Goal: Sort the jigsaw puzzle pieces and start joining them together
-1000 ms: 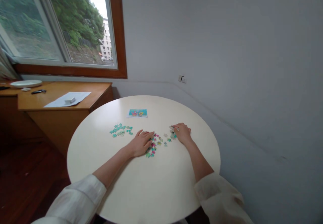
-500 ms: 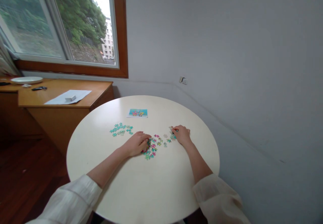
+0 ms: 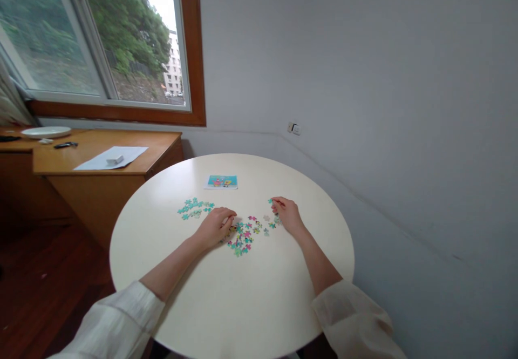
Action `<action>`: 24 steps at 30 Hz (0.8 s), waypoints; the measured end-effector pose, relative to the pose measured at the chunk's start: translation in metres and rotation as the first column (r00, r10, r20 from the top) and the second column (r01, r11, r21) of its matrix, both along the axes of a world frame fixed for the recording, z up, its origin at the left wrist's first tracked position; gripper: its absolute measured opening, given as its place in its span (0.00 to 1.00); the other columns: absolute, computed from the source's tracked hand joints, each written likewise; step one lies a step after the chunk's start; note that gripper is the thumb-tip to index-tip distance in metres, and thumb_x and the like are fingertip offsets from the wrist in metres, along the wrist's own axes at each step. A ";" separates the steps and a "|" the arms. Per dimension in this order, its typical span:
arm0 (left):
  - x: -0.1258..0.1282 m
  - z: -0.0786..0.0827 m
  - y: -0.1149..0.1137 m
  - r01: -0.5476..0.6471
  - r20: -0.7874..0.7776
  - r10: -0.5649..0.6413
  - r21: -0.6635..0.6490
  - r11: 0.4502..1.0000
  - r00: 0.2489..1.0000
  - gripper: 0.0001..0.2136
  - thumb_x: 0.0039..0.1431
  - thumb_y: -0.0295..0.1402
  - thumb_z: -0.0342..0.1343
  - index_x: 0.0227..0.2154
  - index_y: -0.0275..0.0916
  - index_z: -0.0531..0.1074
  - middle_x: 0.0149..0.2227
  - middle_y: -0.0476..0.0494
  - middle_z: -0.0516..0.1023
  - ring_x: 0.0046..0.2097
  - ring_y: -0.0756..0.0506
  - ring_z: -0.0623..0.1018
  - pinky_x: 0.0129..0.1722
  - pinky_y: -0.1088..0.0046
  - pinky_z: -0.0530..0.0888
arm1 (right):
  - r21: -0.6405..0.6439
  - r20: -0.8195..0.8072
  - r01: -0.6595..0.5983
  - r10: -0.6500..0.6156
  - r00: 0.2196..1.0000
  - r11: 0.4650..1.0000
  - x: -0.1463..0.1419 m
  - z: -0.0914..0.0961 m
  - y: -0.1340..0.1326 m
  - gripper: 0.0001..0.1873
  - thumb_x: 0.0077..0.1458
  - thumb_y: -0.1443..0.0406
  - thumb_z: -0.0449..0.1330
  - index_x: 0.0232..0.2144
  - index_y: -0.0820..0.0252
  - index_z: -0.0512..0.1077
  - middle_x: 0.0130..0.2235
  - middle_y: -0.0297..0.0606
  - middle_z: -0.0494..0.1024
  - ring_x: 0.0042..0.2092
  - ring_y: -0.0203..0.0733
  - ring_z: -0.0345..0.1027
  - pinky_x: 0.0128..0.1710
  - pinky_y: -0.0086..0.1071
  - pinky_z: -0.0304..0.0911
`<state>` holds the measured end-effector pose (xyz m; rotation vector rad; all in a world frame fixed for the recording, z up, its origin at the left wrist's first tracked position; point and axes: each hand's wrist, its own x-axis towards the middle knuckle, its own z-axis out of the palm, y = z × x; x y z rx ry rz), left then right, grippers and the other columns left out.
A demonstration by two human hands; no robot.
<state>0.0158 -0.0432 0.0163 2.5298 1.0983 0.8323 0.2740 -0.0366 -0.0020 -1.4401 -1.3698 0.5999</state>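
Observation:
My right hand (image 3: 286, 212) pinches a small teal jigsaw puzzle piece (image 3: 270, 201) between thumb and fingertips, over the right-hand scatter of pieces. At the upper left edge of the mixed, multicoloured pile of puzzle pieces (image 3: 243, 237) is my left hand (image 3: 216, 224), its fingers bent and closed together. Whatever its fingertips may hold is too small to make out. Farther left, a group of mostly teal pieces (image 3: 192, 208) lies apart. Some pieces are partly hidden under both hands.
A picture card (image 3: 222, 182) with cartoon figures lies toward the far side of the round white table (image 3: 226, 305). To the left stands a wooden desk (image 3: 162, 146) bearing a paper sheet (image 3: 91, 162), a small white box (image 3: 115, 160) and a white plate (image 3: 46, 131).
My left hand has drawn slightly back and left, uncovering more of the mixed pile. The right hand has shifted a little left, and a teal piece now shows at its fingertips.

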 end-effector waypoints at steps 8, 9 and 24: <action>0.001 0.005 -0.007 0.024 0.048 -0.024 -0.008 1.000 0.999 0.13 0.59 0.32 0.50 0.45 0.40 0.72 0.38 0.42 0.78 0.42 0.45 0.74 0.47 0.66 0.68 | -0.005 -0.158 -0.416 0.410 0.898 0.909 -0.053 0.009 -0.021 0.21 0.46 0.64 0.57 0.45 0.60 0.70 0.26 0.32 0.73 0.27 0.33 0.67 0.28 0.29 0.62; 0.001 0.004 -0.007 0.043 0.043 -0.042 -0.015 0.999 0.998 0.13 0.59 0.32 0.51 0.46 0.40 0.71 0.39 0.42 0.78 0.43 0.45 0.74 0.47 0.66 0.68 | -0.008 -0.162 -0.439 0.432 0.887 0.898 -0.057 0.010 -0.024 0.20 0.46 0.64 0.57 0.45 0.60 0.69 0.26 0.31 0.72 0.26 0.33 0.67 0.28 0.29 0.62; 0.002 -0.001 -0.002 0.082 0.011 -0.083 0.061 0.995 0.996 0.06 0.56 0.31 0.55 0.36 0.37 0.74 0.37 0.42 0.77 0.41 0.44 0.74 0.44 0.68 0.68 | -0.036 -0.109 -0.595 0.589 0.801 0.803 -0.072 0.013 -0.029 0.21 0.49 0.61 0.58 0.47 0.59 0.69 0.25 0.31 0.73 0.26 0.33 0.65 0.30 0.29 0.61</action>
